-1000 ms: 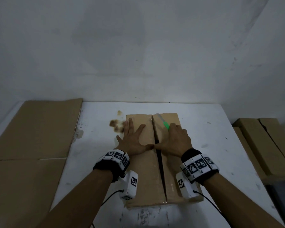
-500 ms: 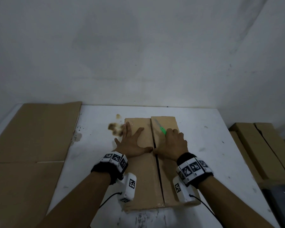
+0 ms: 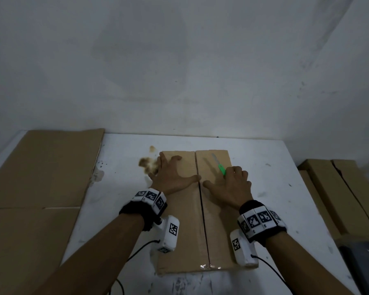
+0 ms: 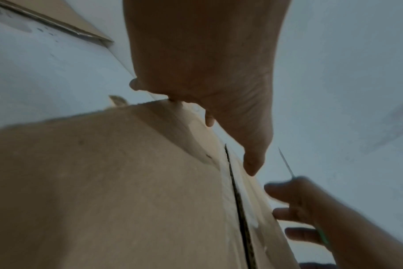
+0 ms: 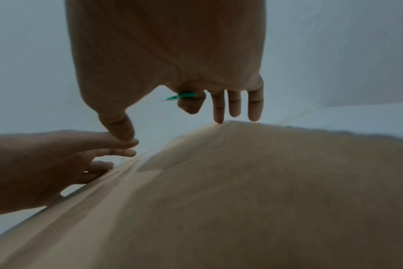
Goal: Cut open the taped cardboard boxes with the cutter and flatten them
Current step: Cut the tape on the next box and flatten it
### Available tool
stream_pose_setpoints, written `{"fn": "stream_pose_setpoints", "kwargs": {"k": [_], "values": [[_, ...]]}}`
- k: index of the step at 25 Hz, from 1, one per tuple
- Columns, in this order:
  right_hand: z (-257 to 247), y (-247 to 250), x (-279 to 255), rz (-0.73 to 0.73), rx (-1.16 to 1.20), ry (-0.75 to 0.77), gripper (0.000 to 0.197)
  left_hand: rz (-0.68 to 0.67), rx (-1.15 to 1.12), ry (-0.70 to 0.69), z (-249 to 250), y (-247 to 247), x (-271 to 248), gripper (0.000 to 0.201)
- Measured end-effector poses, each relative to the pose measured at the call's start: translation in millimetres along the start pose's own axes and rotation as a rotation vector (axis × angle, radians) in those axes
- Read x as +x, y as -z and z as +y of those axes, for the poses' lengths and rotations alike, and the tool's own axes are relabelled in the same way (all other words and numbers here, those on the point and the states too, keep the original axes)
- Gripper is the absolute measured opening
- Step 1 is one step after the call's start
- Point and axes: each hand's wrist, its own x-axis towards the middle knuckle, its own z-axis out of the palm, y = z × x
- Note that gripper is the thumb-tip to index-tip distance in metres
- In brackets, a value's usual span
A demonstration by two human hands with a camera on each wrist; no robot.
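White rectangular table (image 3: 253, 167) with scuffed, speckled top, brown stain (image 3: 146, 162) near its middle, long brown cardboard box (image 3: 185, 231) lying flat at centre, split along its top seam, flattened brown cardboard sheets (image 3: 41, 177) covering the left side

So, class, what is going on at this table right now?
A person presses a cardboard box flat on the white table. The left hand lies spread on the left flap; the right hand pushes on the right flap while holding a green cutter, blade out. The centre seam is already slit. Flattened cardboard lies to the left.
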Motion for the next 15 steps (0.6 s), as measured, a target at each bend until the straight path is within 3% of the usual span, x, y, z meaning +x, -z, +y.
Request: {"fn": "stream_pose_setpoints", "kwargs": {"k": [3,5,9,12,15], "values": [[4,3,-4,-0.028,0.043,0.03,0.062,-0.036,0.006,0.01,5,3,14,0.123],[4,3,-14,-0.052,0.051,0.063,0.058,-0.021,0.044,0.009,8,9,24,0.122],[4,-2,-37,-0.114,0.007,0.13,0.069,-0.016,0.157,-0.017,14,30,39,0.093],[2,2,-46,-0.158,0.022,0.152,0.065,-0.066,0.277,-0.055,13,29,56,0.072],[8,13,-31,-0.212,0.084,0.149,0.062,-0.071,0.209,-0.147,9,14,66,0.059]]}}
